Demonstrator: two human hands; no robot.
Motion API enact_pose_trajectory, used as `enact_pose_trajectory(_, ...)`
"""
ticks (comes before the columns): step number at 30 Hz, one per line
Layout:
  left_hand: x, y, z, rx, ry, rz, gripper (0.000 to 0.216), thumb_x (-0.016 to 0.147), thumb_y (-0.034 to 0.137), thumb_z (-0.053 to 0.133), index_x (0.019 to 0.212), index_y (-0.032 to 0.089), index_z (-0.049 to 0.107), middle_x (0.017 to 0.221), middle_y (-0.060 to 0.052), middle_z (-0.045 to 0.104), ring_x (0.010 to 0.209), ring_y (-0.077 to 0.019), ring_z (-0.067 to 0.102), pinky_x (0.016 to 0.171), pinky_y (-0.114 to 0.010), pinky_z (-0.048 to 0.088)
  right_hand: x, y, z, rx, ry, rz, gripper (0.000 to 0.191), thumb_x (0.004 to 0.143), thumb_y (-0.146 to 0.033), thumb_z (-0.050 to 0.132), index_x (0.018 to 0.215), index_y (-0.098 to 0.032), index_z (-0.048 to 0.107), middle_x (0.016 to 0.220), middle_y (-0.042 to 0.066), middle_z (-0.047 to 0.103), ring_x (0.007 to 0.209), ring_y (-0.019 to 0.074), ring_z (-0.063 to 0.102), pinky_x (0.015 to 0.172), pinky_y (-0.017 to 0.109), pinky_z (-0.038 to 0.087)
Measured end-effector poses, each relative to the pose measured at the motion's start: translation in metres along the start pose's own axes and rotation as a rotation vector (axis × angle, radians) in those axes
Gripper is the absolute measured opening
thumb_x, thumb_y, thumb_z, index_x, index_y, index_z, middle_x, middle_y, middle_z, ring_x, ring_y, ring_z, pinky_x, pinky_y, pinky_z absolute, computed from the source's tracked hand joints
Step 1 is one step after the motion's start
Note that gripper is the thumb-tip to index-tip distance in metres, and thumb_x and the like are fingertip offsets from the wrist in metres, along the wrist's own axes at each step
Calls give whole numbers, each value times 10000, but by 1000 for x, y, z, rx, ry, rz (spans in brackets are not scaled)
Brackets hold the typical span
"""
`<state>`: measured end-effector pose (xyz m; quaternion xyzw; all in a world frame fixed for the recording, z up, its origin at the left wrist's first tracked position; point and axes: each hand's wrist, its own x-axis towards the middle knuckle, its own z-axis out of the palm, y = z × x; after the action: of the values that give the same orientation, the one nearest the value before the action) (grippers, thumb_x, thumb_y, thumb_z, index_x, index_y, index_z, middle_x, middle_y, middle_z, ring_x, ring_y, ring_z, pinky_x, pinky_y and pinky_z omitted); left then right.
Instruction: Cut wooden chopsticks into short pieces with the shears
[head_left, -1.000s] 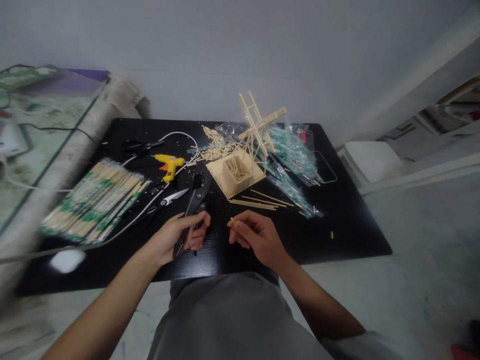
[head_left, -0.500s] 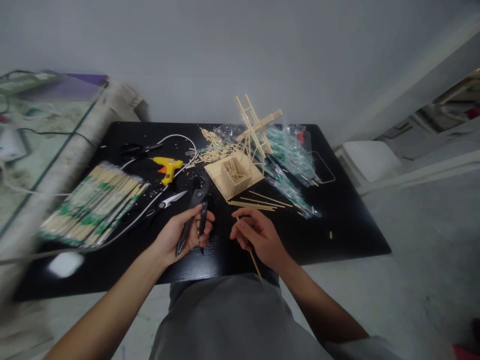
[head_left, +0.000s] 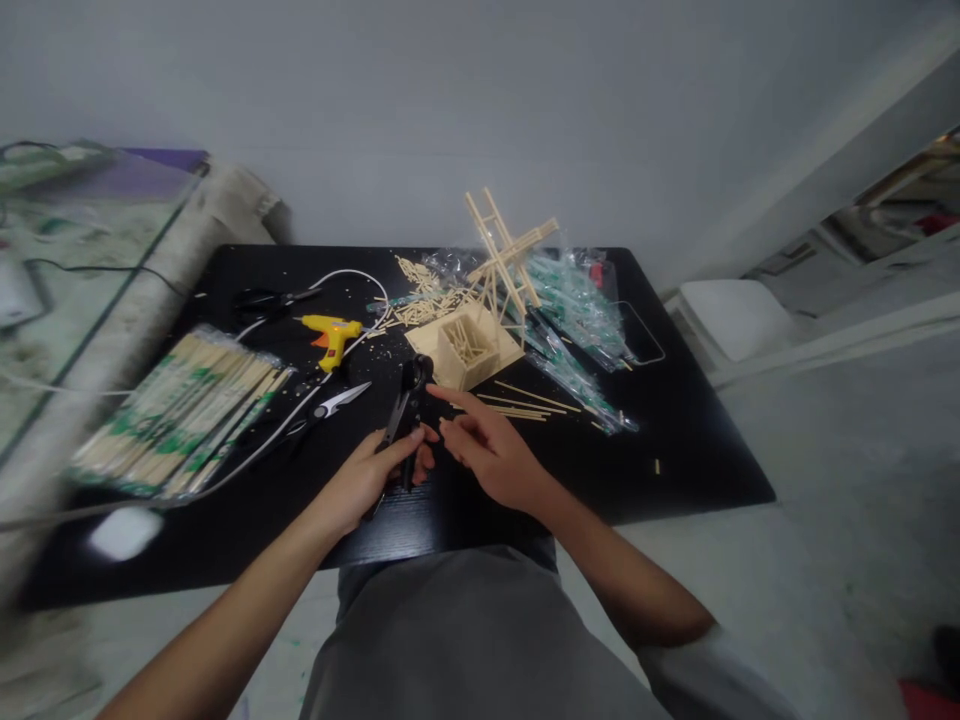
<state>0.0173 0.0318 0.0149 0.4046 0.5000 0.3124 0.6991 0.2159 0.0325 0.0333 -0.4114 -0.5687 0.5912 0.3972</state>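
cutters: black pliers-type cutters (head_left: 406, 410), raised just over the black surface (head_left: 675, 440), head close to the wooden box
left hand: left hand (head_left: 371, 475), fingers clenched round the cutter handles
right hand: right hand (head_left: 487, 450), forefinger stretched toward cutter head; whether it pinches anything, can't tell
near: wooden box (head_left: 465, 347), loose sticks (head_left: 517, 402), scissors (head_left: 330, 407), yellow glue gun (head_left: 331, 332), chopstick packs (head_left: 180, 410)

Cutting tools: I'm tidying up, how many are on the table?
3: black cutters held in the left hand, silver-bladed scissors beside them, black scissors at the back. Clutter may hide others.
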Motion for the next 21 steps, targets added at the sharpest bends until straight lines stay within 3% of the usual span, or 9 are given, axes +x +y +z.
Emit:
enact_pose_trajectory(3, 1, -4, -2, 110, 15, 42, 401, 920, 536, 680, 800, 154, 696, 734, -26, 661, 707, -155, 590, 689, -276, 444, 13, -5, 7, 94, -65, 4, 534, 997, -335, 556, 1512, -200, 518, 633, -88, 520, 569, 108, 533, 572, 249, 437)
enact_pose_trajectory(8, 2, -6, -5, 154, 35, 52, 428, 933, 564, 637, 787, 165, 690, 728, -20, 658, 704, -159, 591, 694, -279, 435, 20, -3, 14, 195, -83, 63, 649, 960, -380, 620, 1548, -164, 452, 615, -104, 509, 536, 101, 523, 529, 244, 420)
enact_pose_trajectory(15, 0, -2, -2, 187, 27, 50, 426, 921, 574, 615, 760, 182, 666, 675, -8, 632, 686, -165, 571, 668, -277, 404, 19, -16, 12, 440, -128, 245, 812, 887, -386, 726, 1587, -149, 389, 572, -116, 498, 465, 78, 373, 465, 227, 273)
enact_pose_trajectory(21, 0, -7, -1, 160, 35, 43, 437, 908, 592, 632, 758, 186, 686, 654, -11, 648, 665, -162, 574, 651, -272, 399, 17, -20, 13, 599, -130, 271, 825, 883, -385, 746, 1595, -173, 389, 570, -119, 466, 442, 60, 256, 466, 232, 182)
